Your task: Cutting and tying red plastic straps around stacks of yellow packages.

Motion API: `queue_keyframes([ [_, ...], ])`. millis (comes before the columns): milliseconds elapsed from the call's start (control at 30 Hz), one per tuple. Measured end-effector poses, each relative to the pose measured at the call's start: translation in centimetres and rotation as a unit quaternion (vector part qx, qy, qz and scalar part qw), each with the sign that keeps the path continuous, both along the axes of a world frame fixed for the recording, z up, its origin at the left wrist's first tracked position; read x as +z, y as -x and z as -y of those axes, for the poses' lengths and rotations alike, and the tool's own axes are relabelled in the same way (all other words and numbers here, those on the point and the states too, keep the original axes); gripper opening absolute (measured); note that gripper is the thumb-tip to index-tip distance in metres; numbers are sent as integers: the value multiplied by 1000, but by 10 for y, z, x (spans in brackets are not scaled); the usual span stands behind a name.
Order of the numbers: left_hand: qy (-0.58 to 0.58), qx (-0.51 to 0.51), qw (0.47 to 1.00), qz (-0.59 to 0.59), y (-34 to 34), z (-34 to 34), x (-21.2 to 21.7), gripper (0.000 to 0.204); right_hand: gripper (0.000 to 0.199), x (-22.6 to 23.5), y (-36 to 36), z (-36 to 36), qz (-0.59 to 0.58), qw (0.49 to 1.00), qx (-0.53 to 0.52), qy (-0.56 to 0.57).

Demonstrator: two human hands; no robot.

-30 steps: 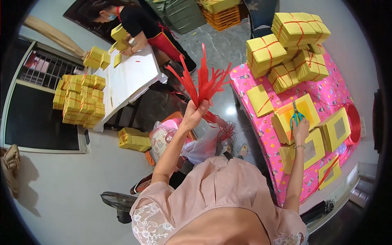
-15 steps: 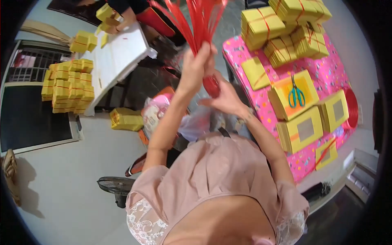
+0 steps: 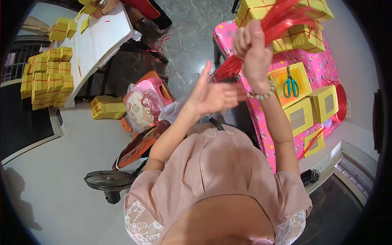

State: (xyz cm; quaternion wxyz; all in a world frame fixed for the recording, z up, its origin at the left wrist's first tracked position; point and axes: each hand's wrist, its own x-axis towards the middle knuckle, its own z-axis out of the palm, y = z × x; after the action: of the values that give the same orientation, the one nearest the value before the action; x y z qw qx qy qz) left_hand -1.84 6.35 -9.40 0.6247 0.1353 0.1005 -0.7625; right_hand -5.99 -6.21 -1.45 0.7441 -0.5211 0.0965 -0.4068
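My right hand (image 3: 254, 51), with a beaded bracelet on its wrist, is closed in a fist round a bundle of red plastic strips (image 3: 288, 22). The strips fan out at the upper right over the stacks, and the other end hangs out at the left of the fist. Below that end is my left hand (image 3: 214, 96), holding nothing, thumb up and fingers stretched out, slightly smeared by motion. Teal-handled scissors (image 3: 290, 87) lie on a yellow stack (image 3: 300, 73) on the right-hand table.
A pink patterned table (image 3: 269, 143) at right bears tied yellow stacks (image 3: 310, 38) and a red strip roll (image 3: 342, 104). At left, a white table (image 3: 104, 38) stands near more yellow bundles (image 3: 49, 81); another person's hand (image 3: 107, 7) is there. A chair (image 3: 157, 87) and black fan (image 3: 110, 179) stand nearby.
My left hand has let go of the red bundle and moved lower, opening out. My right hand now grips the bundle and has swung it up and right over the pink table.
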Motion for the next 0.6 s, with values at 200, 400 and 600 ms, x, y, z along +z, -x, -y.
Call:
queue_keyframes([
  [200,-103,200,968,-114,-25,50,-82,42,37,50,62,0,84,991,99,-9],
  [400,-95,261,949,-147,-104,49,-178,11,32,119,194,38,139,987,-63,45],
  [600,-254,254,927,-108,-140,29,-171,11,33,132,407,151,17,986,-167,0],
])
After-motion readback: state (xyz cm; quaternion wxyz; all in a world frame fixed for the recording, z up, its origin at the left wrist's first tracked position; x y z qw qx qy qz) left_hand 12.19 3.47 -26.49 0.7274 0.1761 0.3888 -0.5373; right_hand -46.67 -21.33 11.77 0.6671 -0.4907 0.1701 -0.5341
